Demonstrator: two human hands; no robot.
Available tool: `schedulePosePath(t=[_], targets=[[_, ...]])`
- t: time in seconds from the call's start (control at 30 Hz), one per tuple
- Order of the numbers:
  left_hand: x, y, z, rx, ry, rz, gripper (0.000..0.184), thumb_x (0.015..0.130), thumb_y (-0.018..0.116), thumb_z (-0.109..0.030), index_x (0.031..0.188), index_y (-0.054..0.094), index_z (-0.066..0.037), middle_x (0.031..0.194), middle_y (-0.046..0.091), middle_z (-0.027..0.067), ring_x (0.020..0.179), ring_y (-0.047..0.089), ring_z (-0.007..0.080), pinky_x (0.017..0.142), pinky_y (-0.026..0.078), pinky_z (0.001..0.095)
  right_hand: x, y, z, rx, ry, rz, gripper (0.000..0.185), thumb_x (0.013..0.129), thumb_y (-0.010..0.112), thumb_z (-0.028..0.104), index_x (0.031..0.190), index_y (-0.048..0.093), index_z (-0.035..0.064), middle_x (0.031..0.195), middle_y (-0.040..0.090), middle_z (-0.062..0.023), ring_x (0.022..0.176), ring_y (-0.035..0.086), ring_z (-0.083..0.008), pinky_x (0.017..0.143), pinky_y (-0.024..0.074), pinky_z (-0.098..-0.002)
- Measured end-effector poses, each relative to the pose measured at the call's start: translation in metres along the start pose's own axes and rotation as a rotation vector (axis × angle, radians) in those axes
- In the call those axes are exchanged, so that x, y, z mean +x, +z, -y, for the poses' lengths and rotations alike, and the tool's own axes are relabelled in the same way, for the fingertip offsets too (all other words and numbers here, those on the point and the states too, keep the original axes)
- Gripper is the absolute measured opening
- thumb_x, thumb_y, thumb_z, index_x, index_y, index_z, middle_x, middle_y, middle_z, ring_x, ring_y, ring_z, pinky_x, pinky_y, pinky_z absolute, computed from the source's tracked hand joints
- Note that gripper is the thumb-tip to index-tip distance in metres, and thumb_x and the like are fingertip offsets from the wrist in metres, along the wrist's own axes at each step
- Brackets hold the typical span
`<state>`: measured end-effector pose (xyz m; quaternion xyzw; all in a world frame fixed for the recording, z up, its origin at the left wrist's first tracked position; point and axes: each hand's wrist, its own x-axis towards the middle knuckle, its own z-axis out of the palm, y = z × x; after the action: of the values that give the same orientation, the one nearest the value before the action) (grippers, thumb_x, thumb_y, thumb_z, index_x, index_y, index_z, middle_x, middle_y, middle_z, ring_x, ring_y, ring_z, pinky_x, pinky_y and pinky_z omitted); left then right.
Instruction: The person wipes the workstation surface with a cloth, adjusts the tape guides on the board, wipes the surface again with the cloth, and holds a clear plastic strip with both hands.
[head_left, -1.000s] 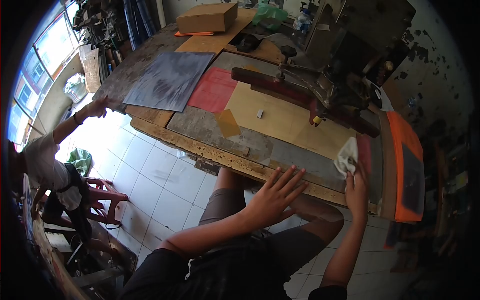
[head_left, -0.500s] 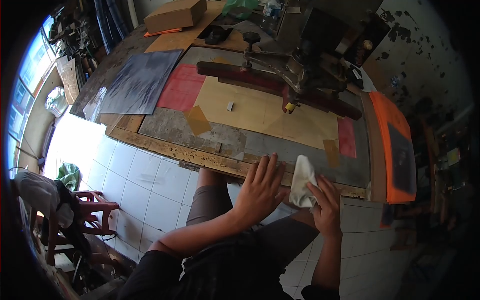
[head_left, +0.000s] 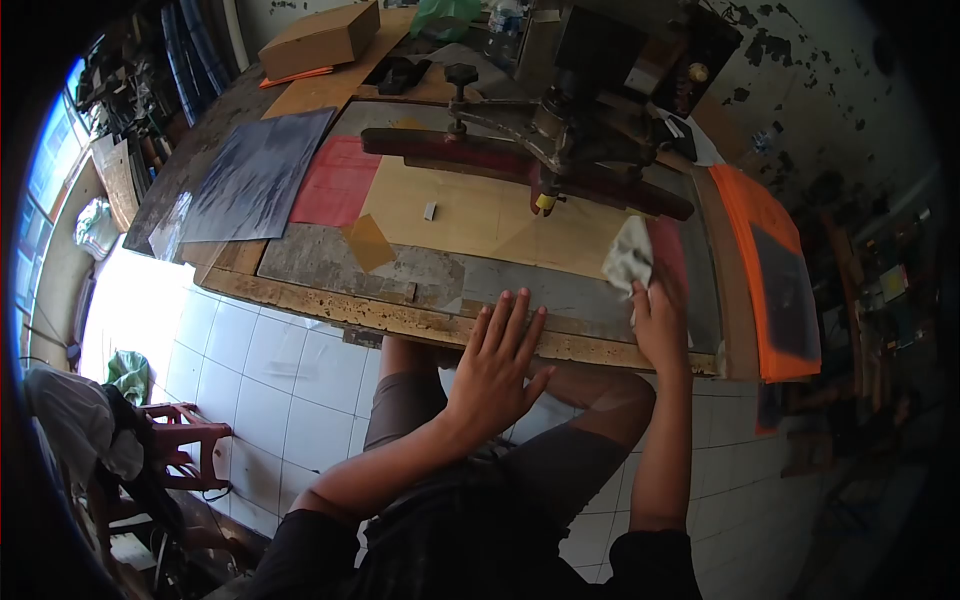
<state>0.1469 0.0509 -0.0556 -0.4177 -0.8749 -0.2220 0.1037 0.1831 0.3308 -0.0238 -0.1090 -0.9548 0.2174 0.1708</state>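
My right hand [head_left: 660, 322] grips a crumpled white cloth [head_left: 628, 252] over the right end of a long tan sheet [head_left: 480, 215]. Beside the cloth, a red sheet [head_left: 668, 245] shows in part under the press arm. My left hand [head_left: 503, 345] rests with fingers spread on the wooden front edge [head_left: 400, 322] of the worktable, fingertips reaching the grey metal plate [head_left: 560, 296]. A small pale piece [head_left: 430, 211] lies on the tan sheet, and an amber square [head_left: 369, 243] overlaps its lower left corner.
A dark red press arm [head_left: 460, 151] with a metal linkage spans the plate. Clear plastic sheets [head_left: 255, 180] lie at left, near a cardboard box [head_left: 320, 40]. Orange material [head_left: 770, 275] stacks along the right edge. A red stool [head_left: 195, 440] stands on the tiled floor.
My right hand has carried the cloth forward from the table's front edge onto the sheets' right end. My left hand stays at the edge. The whole view has shifted slightly.
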Motion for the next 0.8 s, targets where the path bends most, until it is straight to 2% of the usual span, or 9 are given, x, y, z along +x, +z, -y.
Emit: schedulePosePath(t=[0.03, 0.1, 0.13, 0.23, 0.47, 0.6, 0.7, 0.73, 0.8], targets=[[0.0, 0.0, -0.001, 0.007, 0.002, -0.005, 0.08, 0.108, 0.059, -0.051, 0.166, 0.042, 0.001, 0.175, 0.032, 0.0276, 0.164, 0.029, 0.0452, 0.133, 0.024, 0.0581, 0.008, -0.002, -0.005, 0.02, 0.099, -0.002, 0.03, 0.108, 0.065, 0.014, 0.135, 0.068, 0.0014, 0.152, 0.061, -0.0208, 0.143, 0.056, -0.0444, 0.12, 0.0448, -0.0508], [0.002, -0.002, 0.0, -0.005, 0.002, 0.012, 0.08, 0.108, 0.06, -0.051, 0.165, 0.042, 0.002, 0.175, 0.032, 0.0275, 0.164, 0.029, 0.0453, 0.134, 0.024, 0.0581, 0.009, 0.018, 0.001, -0.092, -0.182, -0.089, 0.032, 0.107, 0.066, 0.014, 0.137, 0.067, 0.0021, 0.152, 0.061, -0.0206, 0.143, 0.056, -0.0442, 0.12, 0.0452, -0.0507], [0.002, -0.003, 0.001, -0.014, 0.0, 0.021, 0.08, 0.108, 0.06, -0.051, 0.165, 0.043, 0.002, 0.175, 0.032, 0.0275, 0.165, 0.028, 0.0454, 0.134, 0.024, 0.0581, -0.002, 0.013, 0.034, 0.014, -0.21, 0.016, 0.039, 0.106, 0.068, 0.013, 0.144, 0.065, 0.0041, 0.153, 0.061, -0.021, 0.144, 0.055, -0.0439, 0.12, 0.0458, -0.0516], [-0.005, -0.011, 0.004, -0.038, 0.013, 0.037, 0.081, 0.108, 0.061, -0.052, 0.164, 0.044, 0.002, 0.175, 0.032, 0.0276, 0.165, 0.028, 0.0453, 0.134, 0.024, 0.0579, -0.026, -0.004, 0.047, 0.046, -0.245, 0.07, 0.047, 0.104, 0.069, 0.011, 0.15, 0.063, 0.0072, 0.154, 0.06, -0.0212, 0.145, 0.055, -0.0429, 0.12, 0.0463, -0.0522], [0.008, -0.011, 0.012, 0.011, 0.06, 0.033, 0.079, 0.109, 0.056, -0.059, 0.156, 0.054, 0.004, 0.175, 0.035, 0.0266, 0.166, 0.027, 0.0424, 0.134, 0.021, 0.0595, -0.129, 0.007, 0.054, -0.231, -0.038, -0.12, 0.055, 0.096, 0.071, 0.001, 0.15, 0.066, 0.0106, 0.152, 0.062, -0.0133, 0.139, 0.06, -0.0357, 0.117, 0.0448, -0.0507], [0.036, 0.004, 0.012, 0.056, 0.074, 0.018, 0.075, 0.109, 0.056, -0.056, 0.155, 0.055, 0.004, 0.174, 0.037, 0.0275, 0.165, 0.029, 0.0424, 0.134, 0.023, 0.0593, -0.131, -0.009, 0.058, -0.068, 0.027, -0.04, 0.049, 0.095, 0.066, -0.005, 0.143, 0.069, 0.0073, 0.146, 0.065, -0.012, 0.139, 0.06, -0.0331, 0.116, 0.0444, -0.0487], [0.041, 0.004, 0.002, 0.019, 0.022, 0.073, 0.072, 0.109, 0.057, -0.05, 0.156, 0.054, 0.005, 0.173, 0.037, 0.0286, 0.163, 0.033, 0.0436, 0.133, 0.025, 0.0584, -0.099, -0.032, 0.048, 0.309, 0.224, -0.047, 0.041, 0.099, 0.065, -0.005, 0.139, 0.069, 0.0031, 0.145, 0.065, -0.0147, 0.139, 0.06, -0.0346, 0.116, 0.0453, -0.0474], [0.04, 0.003, -0.001, -0.007, -0.003, 0.105, 0.071, 0.109, 0.057, -0.048, 0.156, 0.054, 0.005, 0.173, 0.037, 0.0289, 0.162, 0.034, 0.0439, 0.133, 0.026, 0.0581, -0.084, -0.031, 0.033, 0.452, 0.269, -0.08, 0.035, 0.104, 0.065, 0.002, 0.14, 0.067, 0.0008, 0.146, 0.064, -0.018, 0.141, 0.058, -0.0373, 0.116, 0.0462, -0.0461], [0.031, 0.01, -0.001, 0.018, 0.03, 0.015, 0.07, 0.11, 0.057, -0.046, 0.157, 0.052, 0.005, 0.172, 0.038, 0.0301, 0.161, 0.035, 0.0448, 0.132, 0.027, 0.0576, -0.044, -0.017, 0.016, 0.335, 0.238, -0.096, 0.035, 0.107, 0.063, 0.008, 0.141, 0.066, 0.001, 0.148, 0.062, -0.0193, 0.143, 0.057, -0.0377, 0.117, 0.0453, -0.0476]])
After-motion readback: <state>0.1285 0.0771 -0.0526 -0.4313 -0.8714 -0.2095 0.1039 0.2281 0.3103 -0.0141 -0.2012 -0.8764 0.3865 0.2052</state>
